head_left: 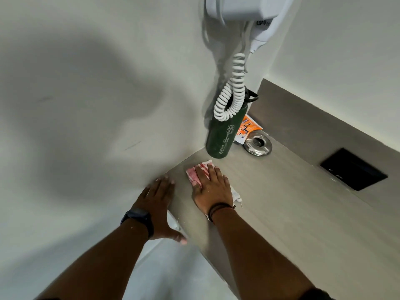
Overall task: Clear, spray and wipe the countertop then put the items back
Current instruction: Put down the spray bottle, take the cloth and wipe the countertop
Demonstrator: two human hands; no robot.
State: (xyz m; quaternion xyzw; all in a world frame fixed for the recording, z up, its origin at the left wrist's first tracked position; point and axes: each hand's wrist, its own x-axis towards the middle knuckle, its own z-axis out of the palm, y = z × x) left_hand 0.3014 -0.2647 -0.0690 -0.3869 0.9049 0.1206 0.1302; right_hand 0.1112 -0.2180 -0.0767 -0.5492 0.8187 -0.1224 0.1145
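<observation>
Right hand [211, 188] pressing flat, fingers straight and together, on red-white cloth [198, 173] lying on grey countertop [281, 202]; left hand [159, 198] resting splayed at its edge; green bottle [218, 135] standing just beyond right fingertips, steel ashtray [258, 144] beside it

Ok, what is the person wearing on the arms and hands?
Both forearms are bare. The left hand and right hand have no gloves. A dark watch sits on the left wrist; thin dark cord bracelets circle the right wrist.
</observation>
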